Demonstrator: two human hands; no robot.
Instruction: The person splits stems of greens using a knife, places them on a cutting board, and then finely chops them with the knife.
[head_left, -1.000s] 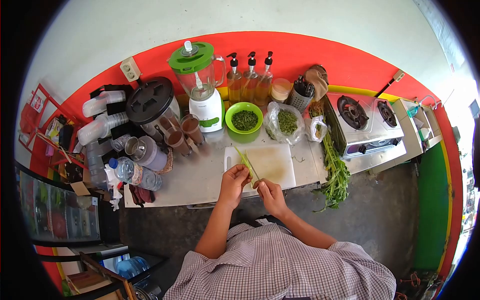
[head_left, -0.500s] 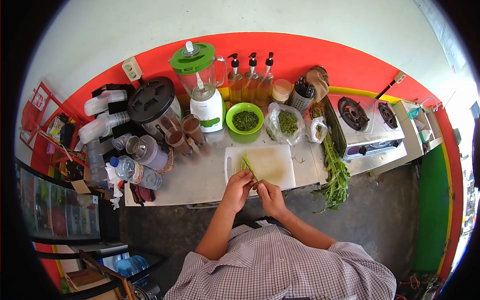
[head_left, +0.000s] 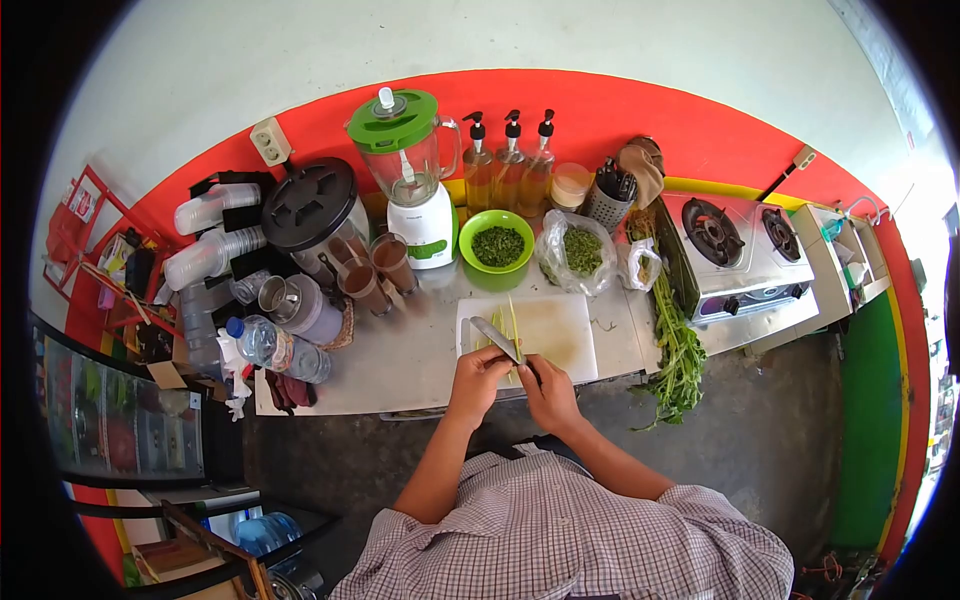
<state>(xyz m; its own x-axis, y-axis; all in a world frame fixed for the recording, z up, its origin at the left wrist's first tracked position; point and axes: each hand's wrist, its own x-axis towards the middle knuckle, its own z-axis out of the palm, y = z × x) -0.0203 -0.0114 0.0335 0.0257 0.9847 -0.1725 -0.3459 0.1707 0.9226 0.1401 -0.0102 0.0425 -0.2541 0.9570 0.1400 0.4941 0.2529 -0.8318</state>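
My right hand [head_left: 550, 393] grips a knife [head_left: 494, 337], its blade slanting up and left across the near part of the white cutting board [head_left: 572, 325]. Close beside it, my left hand [head_left: 478, 382] is closed on thin green stems [head_left: 514, 320], which stick up past the blade. More stem pieces lie on the board's left side. Just behind the board stands a green bowl [head_left: 494, 281] with chopped greens [head_left: 497, 246] in it. To its right, a clear plastic bag [head_left: 550, 246] holds more chopped greens. The fingertips partly hide the knife handle and stem ends.
A leafy bunch [head_left: 680, 365] hangs over the counter's front edge beside the gas stove [head_left: 750, 270]. A blender [head_left: 418, 225], pump bottles [head_left: 508, 175] and a utensil holder [head_left: 606, 208] line the back. Brown cups [head_left: 366, 288] and a water bottle [head_left: 268, 345] stand left.
The knife blade has turned and now shows its broad side, pointing up-left. The stems stand more upright between my hands. The whole view has shifted slightly.
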